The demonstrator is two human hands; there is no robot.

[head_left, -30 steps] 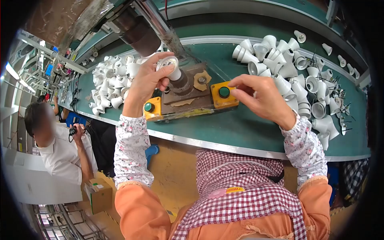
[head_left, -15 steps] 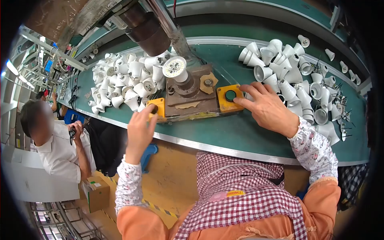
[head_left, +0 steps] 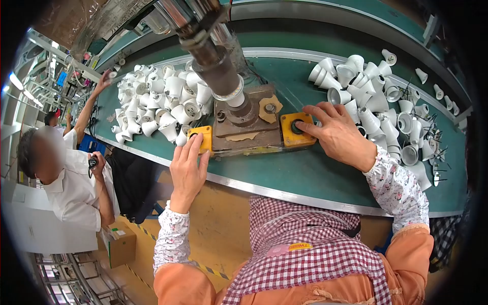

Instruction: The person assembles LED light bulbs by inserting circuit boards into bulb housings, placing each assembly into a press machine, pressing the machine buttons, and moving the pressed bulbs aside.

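My left hand (head_left: 187,170) rests its fingertips on the button of the left yellow switch box (head_left: 205,138), fingers stretched out and holding nothing. On the right yellow switch box (head_left: 291,138), the thumb of my right hand (head_left: 345,138) presses the green button (head_left: 296,126); its other fingers are spread over the box's right edge. Between the boxes stands a metal press fixture (head_left: 249,136). A white lamp housing (head_left: 235,98) sits upright on it. The dark press ram (head_left: 219,71) is down on the housing and covers most of its top.
A heap of white lamp housings (head_left: 152,96) lies left of the press. More cone-shaped white housings (head_left: 376,104), some with wires, lie at the right on the green bench (head_left: 244,175). At the left, a person in a white shirt (head_left: 76,188) holds a dark object and reaches toward the bench.
The press ram has come down onto the lamp housing. My left hand has moved up and right onto its button; my right thumb covers more of the green one. The other person's arm has risen.
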